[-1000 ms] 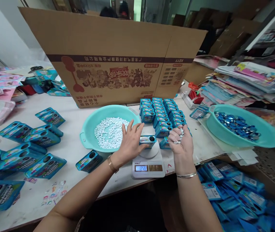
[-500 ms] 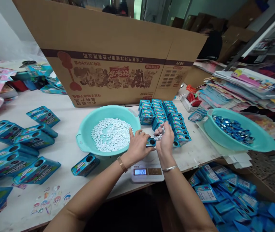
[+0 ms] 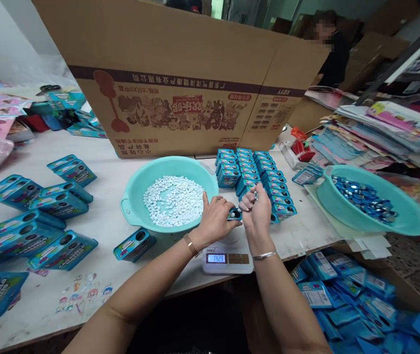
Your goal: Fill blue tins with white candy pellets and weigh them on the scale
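Note:
A small blue box [image 3: 235, 214] with a round opening in its top stands over the kitchen scale [image 3: 227, 259], whose display reads about 142.4. My left hand [image 3: 215, 217] steadies this box, its fingers and thumb around the near and left sides. Right above the opening, my right hand [image 3: 257, 209] is curled around small pale candies, and a few show at its fingers and at the hole. To the left sits a turquoise basin [image 3: 131, 184] holding many pale blue-white candies [image 3: 173, 199]. The box's lower part is hidden by my hands.
Rows of blue boxes [image 3: 245, 169] stand behind my right hand, with more boxes [image 3: 64, 250] at the left. A large carton [image 3: 195, 54] rises behind. At right are a basin [image 3: 343, 211] of shiny blue pieces and a carton of blue boxes [image 3: 346, 290] below table level.
My right hand has tipped and closed over the box opening, with fewer candies showing in it. The scale reading has risen from about 125.9 to 142.4. The view has shifted slightly.

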Demonstrator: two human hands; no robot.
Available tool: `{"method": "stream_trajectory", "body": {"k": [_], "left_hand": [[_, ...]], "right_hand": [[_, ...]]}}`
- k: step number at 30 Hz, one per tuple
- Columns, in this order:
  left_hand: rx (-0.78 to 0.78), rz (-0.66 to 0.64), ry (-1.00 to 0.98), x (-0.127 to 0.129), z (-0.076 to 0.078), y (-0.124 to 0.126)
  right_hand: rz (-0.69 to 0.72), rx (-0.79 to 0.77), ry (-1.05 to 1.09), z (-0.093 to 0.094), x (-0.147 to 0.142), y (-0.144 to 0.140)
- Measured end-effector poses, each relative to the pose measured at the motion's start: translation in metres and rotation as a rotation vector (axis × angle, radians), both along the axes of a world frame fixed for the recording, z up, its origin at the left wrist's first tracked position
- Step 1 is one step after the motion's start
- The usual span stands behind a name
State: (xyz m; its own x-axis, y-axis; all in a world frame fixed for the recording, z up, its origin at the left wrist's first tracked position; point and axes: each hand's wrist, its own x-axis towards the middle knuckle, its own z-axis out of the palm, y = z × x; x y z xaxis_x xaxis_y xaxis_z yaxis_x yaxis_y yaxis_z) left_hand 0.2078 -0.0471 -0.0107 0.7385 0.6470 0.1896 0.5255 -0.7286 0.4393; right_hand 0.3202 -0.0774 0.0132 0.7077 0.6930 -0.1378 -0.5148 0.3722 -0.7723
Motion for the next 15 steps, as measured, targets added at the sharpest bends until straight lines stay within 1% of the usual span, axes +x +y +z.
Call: {"method": "stream_trajectory", "body": {"k": [4,7,11,15], "left_hand": [[-0.008,-0.015,-0.022,-0.006,0.002,0.0],[-0.016,-0.015,-0.031,-0.015,0.007,0.0],[-0.004,0.003,-0.03,-0.028,0.012,0.002],[0.028,0.007,-0.037,-0.033,0.011,0.002]], "right_hand": [[0.082,0.059,0.214,0.002,0.021,-0.006],[0.137,0.124,0.291,0.002,0.038,-0.02],[0.14,0.203,0.318,-0.002,0.051,-0.039],[0.114,0.182,0.277,-0.003,0.045,-0.045]]}}
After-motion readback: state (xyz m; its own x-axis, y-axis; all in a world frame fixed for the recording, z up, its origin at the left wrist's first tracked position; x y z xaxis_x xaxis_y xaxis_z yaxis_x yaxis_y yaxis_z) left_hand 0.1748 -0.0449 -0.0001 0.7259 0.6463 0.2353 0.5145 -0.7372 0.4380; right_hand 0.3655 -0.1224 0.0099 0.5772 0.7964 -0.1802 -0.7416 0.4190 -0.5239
